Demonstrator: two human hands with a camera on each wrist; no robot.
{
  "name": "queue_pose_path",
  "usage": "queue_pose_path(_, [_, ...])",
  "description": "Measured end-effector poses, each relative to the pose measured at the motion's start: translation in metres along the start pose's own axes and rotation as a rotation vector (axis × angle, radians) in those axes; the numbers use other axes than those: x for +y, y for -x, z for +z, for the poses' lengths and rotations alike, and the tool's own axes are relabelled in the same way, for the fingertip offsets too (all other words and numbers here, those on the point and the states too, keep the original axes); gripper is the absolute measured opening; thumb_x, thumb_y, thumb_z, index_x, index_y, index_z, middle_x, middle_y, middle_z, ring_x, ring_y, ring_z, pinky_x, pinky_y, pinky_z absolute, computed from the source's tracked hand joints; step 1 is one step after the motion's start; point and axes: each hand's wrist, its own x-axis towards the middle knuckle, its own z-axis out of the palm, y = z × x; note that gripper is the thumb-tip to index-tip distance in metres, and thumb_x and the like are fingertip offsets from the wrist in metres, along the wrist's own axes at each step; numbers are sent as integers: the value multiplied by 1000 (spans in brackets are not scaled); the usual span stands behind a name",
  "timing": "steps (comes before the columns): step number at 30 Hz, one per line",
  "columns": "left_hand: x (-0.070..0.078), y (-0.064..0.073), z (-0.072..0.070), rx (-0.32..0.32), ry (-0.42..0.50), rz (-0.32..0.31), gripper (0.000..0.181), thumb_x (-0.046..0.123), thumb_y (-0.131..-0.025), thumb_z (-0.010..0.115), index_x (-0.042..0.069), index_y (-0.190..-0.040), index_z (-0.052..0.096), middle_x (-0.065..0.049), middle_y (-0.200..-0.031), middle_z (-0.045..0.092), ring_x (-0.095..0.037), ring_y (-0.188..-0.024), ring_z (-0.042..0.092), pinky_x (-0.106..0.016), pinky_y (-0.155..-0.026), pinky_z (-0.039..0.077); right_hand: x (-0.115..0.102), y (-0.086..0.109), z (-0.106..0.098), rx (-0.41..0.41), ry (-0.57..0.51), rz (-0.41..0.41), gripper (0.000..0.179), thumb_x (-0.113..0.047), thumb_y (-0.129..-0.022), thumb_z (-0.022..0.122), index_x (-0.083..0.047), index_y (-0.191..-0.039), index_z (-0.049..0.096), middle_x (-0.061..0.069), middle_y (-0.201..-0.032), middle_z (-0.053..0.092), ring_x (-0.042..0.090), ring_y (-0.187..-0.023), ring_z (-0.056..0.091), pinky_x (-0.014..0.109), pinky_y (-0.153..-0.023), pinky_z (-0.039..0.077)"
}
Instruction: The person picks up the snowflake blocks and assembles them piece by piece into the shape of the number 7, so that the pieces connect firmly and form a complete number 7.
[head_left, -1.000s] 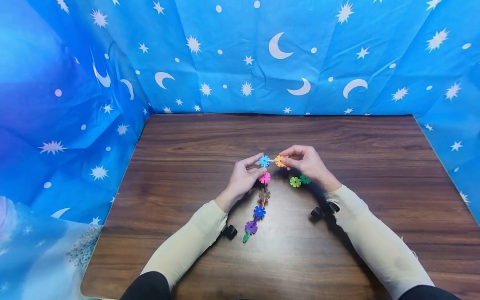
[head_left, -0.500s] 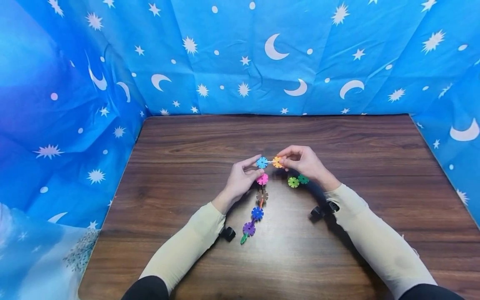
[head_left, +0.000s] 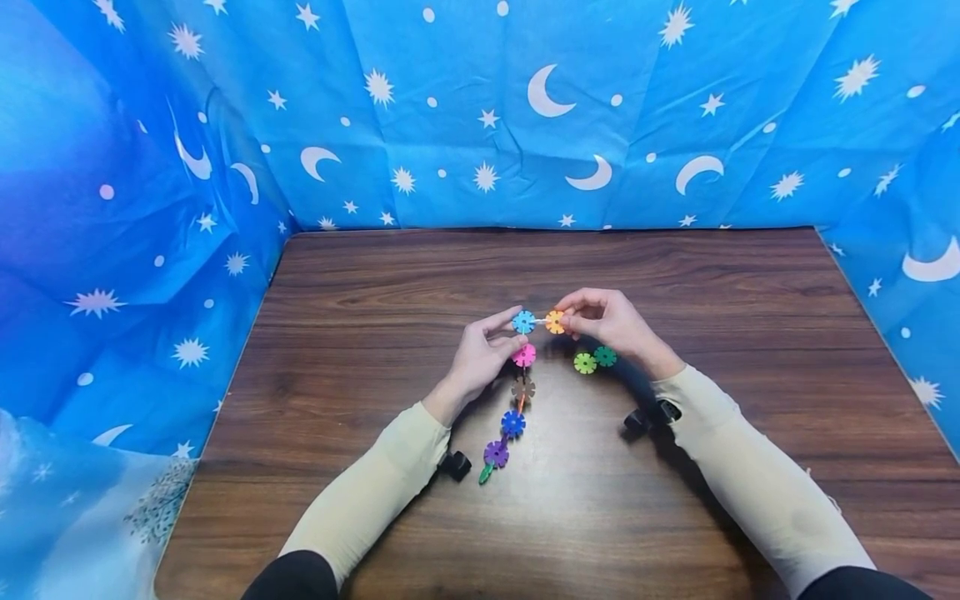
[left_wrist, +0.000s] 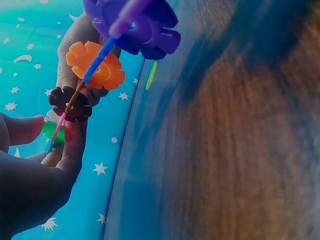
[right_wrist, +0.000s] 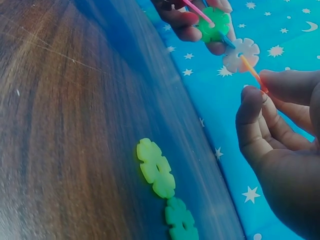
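Note:
A chain of notched plastic snowflake discs hangs between the two hands above the table. My left hand grips it near the light-blue disc and the pink disc. A green disc sits there too, by the left fingers. From there the chain runs toward me through a brown disc, a blue disc and a purple disc. My right hand pinches the orange disc at the other end, which is joined to a white disc seen flat in the right wrist view.
On the wood-grain table, a lime-green disc and a darker green disc lie side by side below the right hand. A blue star-and-moon cloth hangs along the back and sides.
The head view has shifted slightly, so everything sits a little further left in it. Both hands keep their hold on the chain in about the same position.

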Motion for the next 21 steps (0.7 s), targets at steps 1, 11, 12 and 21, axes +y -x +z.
queue_pose_path(1, [0, 0, 0, 1, -1, -1, 54, -4, -87, 68, 9, -137, 55, -21, -117, 64, -31, -103, 68, -24, -85, 56, 0, 0, 0, 2, 4, 0, 19, -3, -91, 66, 5, -108, 66, 15, -85, 66, 19, -68, 65, 41, -64, 59])
queue_pose_path(11, [0, 2, -3, -3, -9, 4, 54, -4, -88, 66, 3, -139, 51, -22, -117, 64, -11, -89, 70, -24, -85, 56, 4, 6, -5, -8, 157, 31, 18, -10, -98, 58, 2, -109, 66, 20, -89, 67, 21, -74, 64, 40, -68, 58])
queue_pose_path(12, [0, 3, -3, -3, -8, 4, 54, -3, -88, 66, 3, -139, 51, -22, -117, 63, -9, -88, 69, -24, -85, 56, 5, 6, -6, -11, 187, 27, 18, -11, -98, 58, 0, -109, 67, 18, -91, 67, 22, -75, 64, 39, -69, 58])
queue_pose_path(21, [-3, 1, -5, -6, 6, 15, 54, -3, -88, 66, 3, -140, 51, -17, -114, 65, -14, -92, 71, -25, -87, 56, 7, 17, -13, -91, 538, -75, 20, -14, -87, 74, -6, -105, 71, 2, -91, 71, 14, -79, 63, 30, -71, 53])
